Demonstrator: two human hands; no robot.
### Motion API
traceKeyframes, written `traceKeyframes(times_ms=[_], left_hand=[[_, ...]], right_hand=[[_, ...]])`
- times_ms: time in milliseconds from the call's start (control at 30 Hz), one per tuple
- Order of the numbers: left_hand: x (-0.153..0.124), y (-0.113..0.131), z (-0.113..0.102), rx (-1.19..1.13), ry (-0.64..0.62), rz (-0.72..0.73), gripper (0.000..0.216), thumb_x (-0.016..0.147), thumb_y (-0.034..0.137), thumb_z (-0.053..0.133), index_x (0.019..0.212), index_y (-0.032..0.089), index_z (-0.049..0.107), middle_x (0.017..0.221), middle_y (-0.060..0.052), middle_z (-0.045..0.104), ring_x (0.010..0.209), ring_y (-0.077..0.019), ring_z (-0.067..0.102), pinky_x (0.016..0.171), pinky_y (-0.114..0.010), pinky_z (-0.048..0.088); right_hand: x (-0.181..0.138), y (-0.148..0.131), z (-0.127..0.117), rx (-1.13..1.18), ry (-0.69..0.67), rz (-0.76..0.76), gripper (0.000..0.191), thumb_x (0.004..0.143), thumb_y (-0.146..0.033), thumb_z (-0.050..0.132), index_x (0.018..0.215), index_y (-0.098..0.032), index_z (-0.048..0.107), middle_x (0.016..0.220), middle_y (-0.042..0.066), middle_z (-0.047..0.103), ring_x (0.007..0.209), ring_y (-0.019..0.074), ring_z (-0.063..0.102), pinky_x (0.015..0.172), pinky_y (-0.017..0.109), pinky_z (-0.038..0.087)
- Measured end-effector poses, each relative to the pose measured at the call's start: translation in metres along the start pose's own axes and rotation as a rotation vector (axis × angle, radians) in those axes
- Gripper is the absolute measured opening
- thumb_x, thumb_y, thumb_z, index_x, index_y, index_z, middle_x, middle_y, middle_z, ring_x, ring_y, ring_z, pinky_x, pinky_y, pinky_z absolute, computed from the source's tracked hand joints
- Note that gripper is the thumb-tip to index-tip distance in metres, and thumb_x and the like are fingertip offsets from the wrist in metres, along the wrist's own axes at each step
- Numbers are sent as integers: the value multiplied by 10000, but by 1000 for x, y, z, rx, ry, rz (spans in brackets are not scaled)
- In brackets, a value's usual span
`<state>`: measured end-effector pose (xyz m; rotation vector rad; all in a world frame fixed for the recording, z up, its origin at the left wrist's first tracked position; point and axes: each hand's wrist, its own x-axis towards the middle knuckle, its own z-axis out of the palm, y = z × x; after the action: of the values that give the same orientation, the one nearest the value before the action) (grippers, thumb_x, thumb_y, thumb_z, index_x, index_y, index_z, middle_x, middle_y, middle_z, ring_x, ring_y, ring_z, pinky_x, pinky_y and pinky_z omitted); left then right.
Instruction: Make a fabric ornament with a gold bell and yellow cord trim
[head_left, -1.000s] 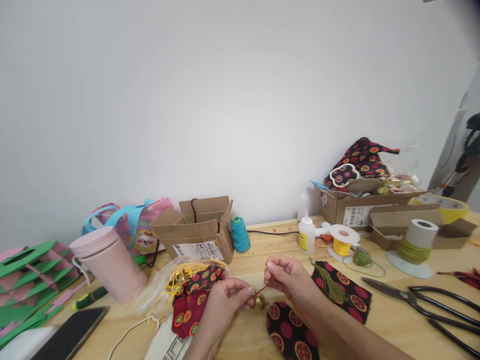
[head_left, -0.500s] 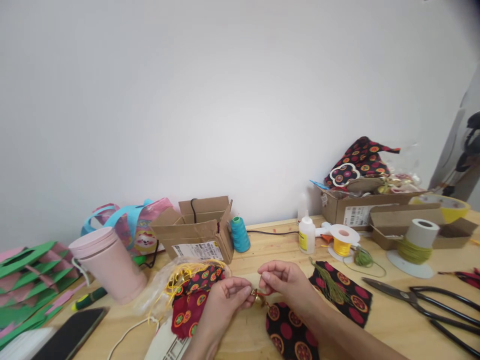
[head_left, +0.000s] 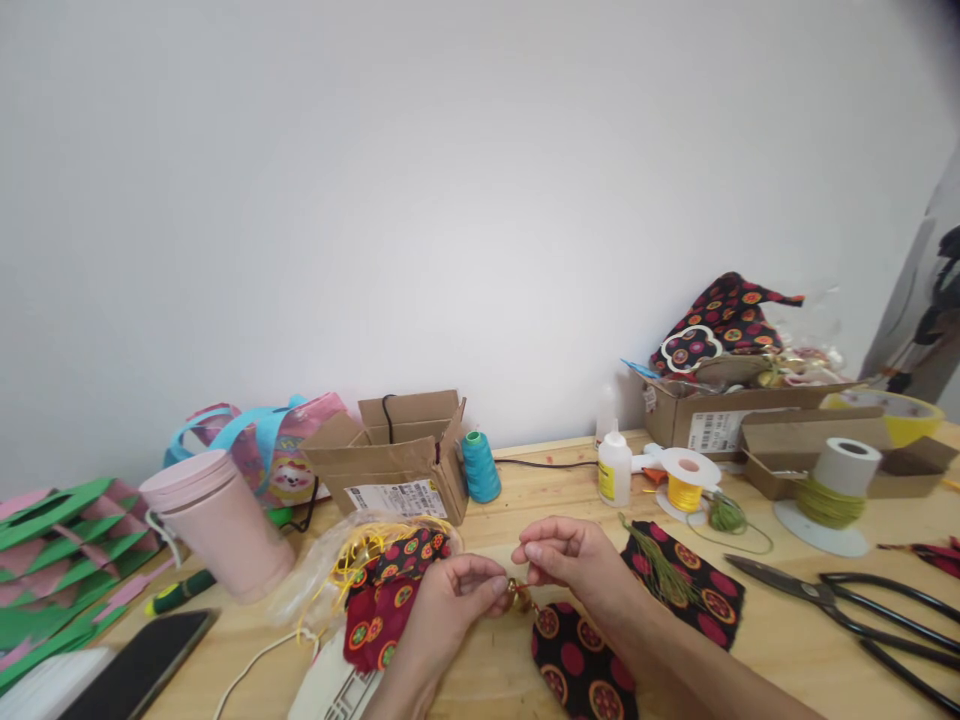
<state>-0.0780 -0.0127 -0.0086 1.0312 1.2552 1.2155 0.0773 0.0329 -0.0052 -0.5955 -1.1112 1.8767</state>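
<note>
Thumb and fingers of my left hand point(head_left: 466, 597) pinch at the edge of a small gold bell point(head_left: 517, 597). A short orange-red cord point(head_left: 536, 605) joins the bell to a black fabric pouch point(head_left: 581, 660) printed with red and orange circles, lying on the table below my right wrist. My right hand point(head_left: 562, 552) is closed just above the bell, its fingertips pressed together; what they hold is hidden. Beyond that wrist lies another black patterned cloth piece point(head_left: 712, 600) with a green tassel point(head_left: 671, 568) on it. Dark red patterned cloth point(head_left: 379, 620) sits left of my left hand.
Large black-handled scissors point(head_left: 832, 595) lie at right. Behind them stand a green cord spool point(head_left: 829, 500), a yellow thread spool point(head_left: 684, 492) and a glue bottle point(head_left: 615, 470). A teal thread cone point(head_left: 481, 468), cardboard box point(head_left: 405, 470), pink cup point(head_left: 221, 530) and phone point(head_left: 142, 668) are leftward.
The gold bell shows more fully and sits slightly farther right. My hands stay almost in place, still close together with fingers pinched.
</note>
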Motion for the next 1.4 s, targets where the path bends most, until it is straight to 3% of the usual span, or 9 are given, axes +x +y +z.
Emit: traceKeyframes(times_ms=[300,500,633,933,1400], left_hand=[[0,-2,-1,-12,11,-19,238,509,302,749,603,110,644,529,-30,653,507,-98,565,522,-204,437],[-1,0,0,-21,6,-6,226,499,275,757,618,116,648,530,-25,657,500,-100,569,514,-203,440],[-1,1,1,-17,18,9,218,496,250,759,639,130,647,548,-10,660,507,-94,571,515,-194,443],[-1,-1,2,24,30,79,169,518,218,745,643,133,668,590,-21,677,541,-99,578,544,-191,448],[-1,0,3,44,-3,112,96,569,202,707,623,136,661,535,-3,657,502,-89,564,513,-177,436]], right_hand=[[2,3,-1,-181,-5,-67,242,521,-337,729,631,-144,632,497,-48,567,448,63,492,485,209,395],[0,16,-4,-475,42,-138,147,575,-177,657,705,-175,587,534,-39,586,484,98,510,458,208,371],[-4,14,-2,-639,71,-182,189,565,-74,559,695,-204,514,489,-69,548,452,88,481,427,188,342],[-5,11,2,-455,-12,-50,190,541,-79,543,670,-189,458,476,-92,504,420,59,421,431,184,312],[-1,9,1,-301,-11,4,227,505,-122,609,659,-185,455,452,-88,537,415,69,463,450,197,350]])
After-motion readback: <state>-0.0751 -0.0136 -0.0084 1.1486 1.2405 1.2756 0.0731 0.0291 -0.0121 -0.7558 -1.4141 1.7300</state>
